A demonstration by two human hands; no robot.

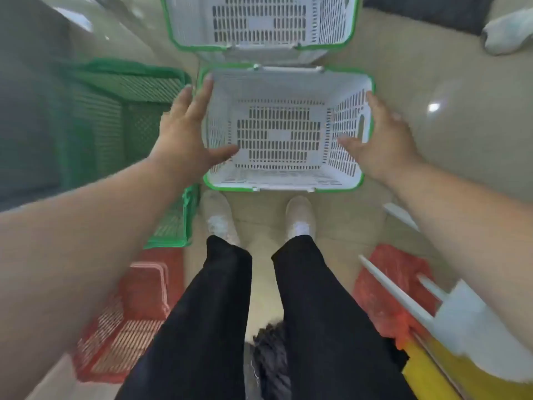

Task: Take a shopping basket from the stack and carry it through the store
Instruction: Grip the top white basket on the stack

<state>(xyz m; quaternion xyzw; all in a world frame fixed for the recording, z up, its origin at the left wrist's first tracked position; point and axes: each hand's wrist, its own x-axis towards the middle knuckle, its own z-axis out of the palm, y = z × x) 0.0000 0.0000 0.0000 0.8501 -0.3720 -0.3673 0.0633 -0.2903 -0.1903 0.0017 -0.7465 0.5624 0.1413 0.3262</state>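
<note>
- We see a white basket (284,131) with a green rim on the floor (432,67), directly ahead of our shoes (300,217), mouth up and empty; whether it tops a stack we cannot tell from above
- A second white basket (259,23) lies just beyond it, nearly touching its far rim
- Left hand (187,134) sits over the left rim: fingers (206,90) spread wide along the rim, thumb angled inside the basket; nothing held
- Right hand (383,140) sits at the right rim: fingers outside the wall, thumb inside, spread and holding nothing
- Key relation: the basket lies between the two hands, its long axis running left to right, each short end under one palm; both hands look equally near
- Judgement: closing both hands on the end rims would come next, then a straight lift
- Green crates (129,111) stand just left of the basket, red ones (129,313) nearer our left leg; the left side has less clearance
</note>
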